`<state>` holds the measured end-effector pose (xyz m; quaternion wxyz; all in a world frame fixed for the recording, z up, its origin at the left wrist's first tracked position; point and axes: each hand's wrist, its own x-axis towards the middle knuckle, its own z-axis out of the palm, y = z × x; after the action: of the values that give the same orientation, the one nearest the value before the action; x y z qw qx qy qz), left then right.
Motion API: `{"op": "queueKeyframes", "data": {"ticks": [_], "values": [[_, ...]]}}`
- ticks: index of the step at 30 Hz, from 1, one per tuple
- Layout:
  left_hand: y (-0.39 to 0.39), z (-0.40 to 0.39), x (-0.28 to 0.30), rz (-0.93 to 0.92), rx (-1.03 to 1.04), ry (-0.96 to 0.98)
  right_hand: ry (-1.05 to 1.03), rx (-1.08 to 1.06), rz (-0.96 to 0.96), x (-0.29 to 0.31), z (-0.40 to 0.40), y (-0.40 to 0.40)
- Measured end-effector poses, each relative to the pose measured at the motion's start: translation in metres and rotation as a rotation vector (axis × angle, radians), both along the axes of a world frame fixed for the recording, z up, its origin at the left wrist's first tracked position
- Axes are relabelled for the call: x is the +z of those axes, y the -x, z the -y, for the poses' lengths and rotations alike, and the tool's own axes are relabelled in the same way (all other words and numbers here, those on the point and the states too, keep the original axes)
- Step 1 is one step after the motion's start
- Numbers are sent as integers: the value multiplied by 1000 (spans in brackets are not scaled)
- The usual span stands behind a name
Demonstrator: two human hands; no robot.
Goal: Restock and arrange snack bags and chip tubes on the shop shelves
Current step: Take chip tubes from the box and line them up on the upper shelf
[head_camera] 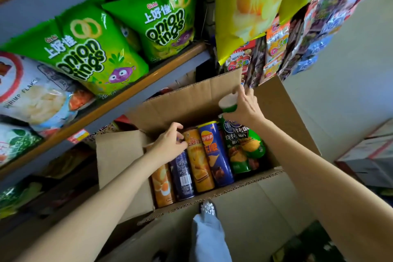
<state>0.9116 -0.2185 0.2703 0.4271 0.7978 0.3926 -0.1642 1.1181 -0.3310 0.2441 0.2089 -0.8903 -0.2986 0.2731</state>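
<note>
— Cardboard box [191,102] open below us, flaps spread, chip tubes lying side by side inside. What has our right hand [244,106] got?

— A green tube [228,104], fingers curled round its top end, raised over the box's far right corner.

— And our left hand [172,141]?

— Fingers bent onto the top of the orange tube [197,164], which lies in the box between a purple tube [184,178] and a blue tube [214,153]. Whether it truly grips, we cannot tell.

— Shelves?

— Green onion-ring bags [93,49] on the wooden shelf [119,100] at left.

Green tube [229,106] largely concealed by right hand [244,106]; hanging packets [319,34] at two o'clock blurred; shrimp-flake bag [27,93] cropped at nine o'clock.
</note>
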Motion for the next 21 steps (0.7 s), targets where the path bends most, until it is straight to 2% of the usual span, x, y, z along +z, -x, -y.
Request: {"op": "queueKeyframes", "data": {"ticks": [4,7,11,13,15,17,19,21], "values": [[-12,9,17,108,92,150,-181,169,-147,57,-38,7],[-8,6,29,210,192,225,-339,96,-487,78,-62,27],[23,-17,26,261,362,247,-397,-78,-706,51,-78,47],[45,-26,18,202,432,258,-258,-41,-613,26,-78,51],[65,-33,6,137,542,250,-5,105,-365,-2,-67,51],[81,-37,-2,70,640,245,178,148,-140,-28,-51,46],[93,-42,-16,14,717,260,291,18,-91,-53,-38,37],[97,-42,-30,-5,748,274,394,-94,-139,-77,-25,30]]}}
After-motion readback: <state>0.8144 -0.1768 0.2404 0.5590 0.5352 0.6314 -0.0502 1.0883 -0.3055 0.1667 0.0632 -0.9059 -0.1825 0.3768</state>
